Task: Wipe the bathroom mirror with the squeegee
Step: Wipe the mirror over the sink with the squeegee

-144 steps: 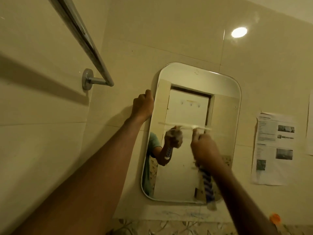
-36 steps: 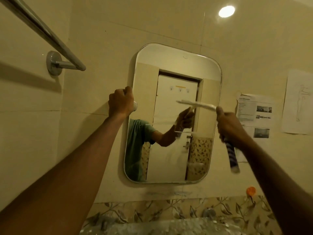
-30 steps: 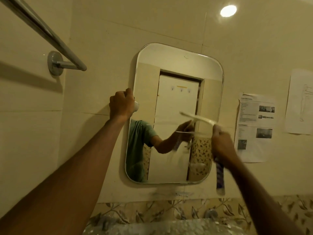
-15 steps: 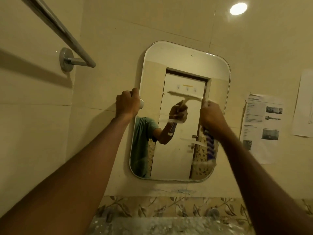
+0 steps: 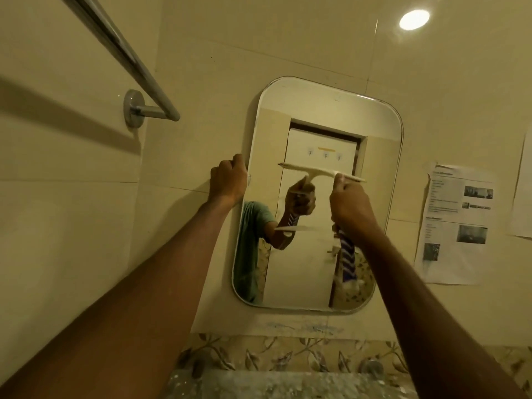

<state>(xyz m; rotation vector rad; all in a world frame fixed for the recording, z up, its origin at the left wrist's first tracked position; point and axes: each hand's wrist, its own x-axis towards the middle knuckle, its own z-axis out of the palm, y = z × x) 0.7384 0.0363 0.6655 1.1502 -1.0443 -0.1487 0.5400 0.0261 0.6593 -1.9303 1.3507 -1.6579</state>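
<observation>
A rounded rectangular mirror [image 5: 325, 110] hangs on the tiled wall ahead. My right hand [image 5: 352, 208] is closed around the handle of a white squeegee [image 5: 319, 172], whose blade lies nearly level against the glass at mid height. A blue-and-white striped part of the handle [image 5: 347, 254] hangs below my fist. My left hand [image 5: 229, 181] grips the mirror's left edge, fingers curled around the rim. The glass reflects my arm, a green sleeve and a white door.
A chrome towel rail [image 5: 126, 57] with its round wall mount [image 5: 134, 108] juts out at upper left. Printed paper sheets [image 5: 454, 223] are stuck to the wall right of the mirror. A floral tile border [image 5: 288, 355] and a speckled counter edge lie below.
My right hand has brought the squeegee from off the mirror's right side back onto the glass, up to mid height. My left hand has stayed on the mirror's left edge.
</observation>
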